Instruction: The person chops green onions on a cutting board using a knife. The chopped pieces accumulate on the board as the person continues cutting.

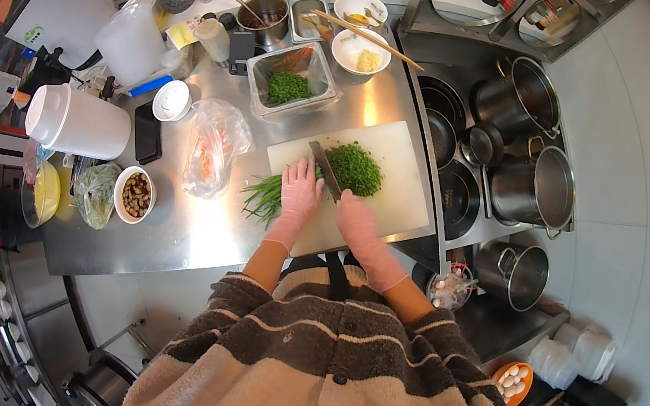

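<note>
My right hand [357,214], in a pinkish thin glove, grips the handle of a kitchen knife [325,168]. The blade stands over a white cutting board [405,196], pointing away from me to the left. My gloved left hand [300,190] presses on a bunch of long green stalks [264,197], likely scallions or chives, with its fingertips close beside the blade. To the blade's right lies a heap of finely chopped greens [355,168]. The uncut stalks stick out past the board's left edge onto the steel table [167,249]. Most of the knife handle is hidden in my right hand.
Behind the board sits a lined steel container [292,88] of chopped greens. A white bowl [361,52] has chopsticks [374,40] across it. Left are a plastic bag [214,149] and a phone [148,132]. At right is a stove with several pots [533,183].
</note>
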Demonstrator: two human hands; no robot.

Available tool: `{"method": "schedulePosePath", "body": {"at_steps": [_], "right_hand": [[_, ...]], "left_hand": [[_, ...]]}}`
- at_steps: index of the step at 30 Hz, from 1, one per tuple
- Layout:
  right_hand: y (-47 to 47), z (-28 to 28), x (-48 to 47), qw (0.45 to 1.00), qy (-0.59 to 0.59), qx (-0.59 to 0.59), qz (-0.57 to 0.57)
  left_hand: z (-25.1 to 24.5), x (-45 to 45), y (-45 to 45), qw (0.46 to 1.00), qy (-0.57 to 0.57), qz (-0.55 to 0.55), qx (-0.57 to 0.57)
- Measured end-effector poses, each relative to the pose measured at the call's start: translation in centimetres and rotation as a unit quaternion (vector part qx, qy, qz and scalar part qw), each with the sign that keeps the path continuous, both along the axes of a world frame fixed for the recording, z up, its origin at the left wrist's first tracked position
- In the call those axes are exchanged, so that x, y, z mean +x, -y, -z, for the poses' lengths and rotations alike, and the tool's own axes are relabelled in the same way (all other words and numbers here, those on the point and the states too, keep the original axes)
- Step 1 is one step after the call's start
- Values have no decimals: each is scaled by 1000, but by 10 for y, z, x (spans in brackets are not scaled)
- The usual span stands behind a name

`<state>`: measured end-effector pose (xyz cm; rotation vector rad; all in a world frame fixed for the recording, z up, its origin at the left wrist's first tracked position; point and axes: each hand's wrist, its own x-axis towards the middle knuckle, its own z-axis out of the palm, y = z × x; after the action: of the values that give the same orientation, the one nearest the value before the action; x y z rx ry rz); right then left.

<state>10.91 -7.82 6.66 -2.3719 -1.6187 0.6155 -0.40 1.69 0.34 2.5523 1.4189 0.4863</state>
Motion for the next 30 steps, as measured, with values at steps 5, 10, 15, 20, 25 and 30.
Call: {"method": "schedulePosePath", "body": {"at_steps": [5,10,15,20,25,30], "right_hand": [[-1,3,-2,999,-25,-3,29],[-3,3,2,999,-23,12,36],[2,-9,3,999,0,30,31],[3,-21,0,1000,19,5,10],[3,-20,-5,999,37,22,1],[3,-16,-5,1000,28,12,4]], "left_hand": [[3,-6,2,999,36,8,0],[13,-5,-1,996,88,-19,-16],[17,-7,-1,995,94,-39,-16],[16,-3,-1,996,80,-43,-3],[11,-4,0,996,84,-38,9],[8,-4,0,995,94,-35,21]]}}
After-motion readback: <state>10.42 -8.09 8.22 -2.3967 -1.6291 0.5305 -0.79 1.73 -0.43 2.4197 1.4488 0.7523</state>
